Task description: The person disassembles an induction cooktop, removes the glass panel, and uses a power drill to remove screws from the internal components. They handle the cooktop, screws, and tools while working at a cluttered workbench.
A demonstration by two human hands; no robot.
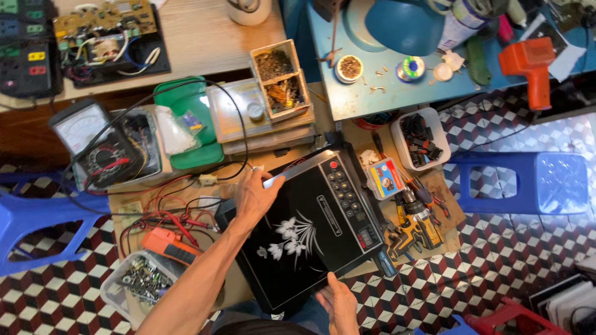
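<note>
Mid-handling on a black induction cooktop point(310, 232), glass top with a white flower print, sitting tilted on the cardboard-covered floor work spot, dead centre of view. Left hand point(256, 197) clamped on the top-left edge at about 10 o'clock of the cooker, fingers curled over the silver trim strip. Right hand point(340, 301) gripping the near edge at roughly 6 o'clock, thumb on the glass, fingers tucked under, so can't see them fully.

Looks like the repositioning or turning-over step, going by both hands sitting on opposite edges. Control panel strip with its buttons running along the 2 o'clock side.

Next move probably needs a firm two-handed lift, plus minding the red and black leads point(167, 217) lying just beside the left edge. Orange clamp meter point(171, 246) near at 9 o'clock, cordless drill point(415, 224) close at 3 o'clock, analogue multimeter point(93, 146) further off at 10 o'clock. Tight spot, not much swing room.
</note>
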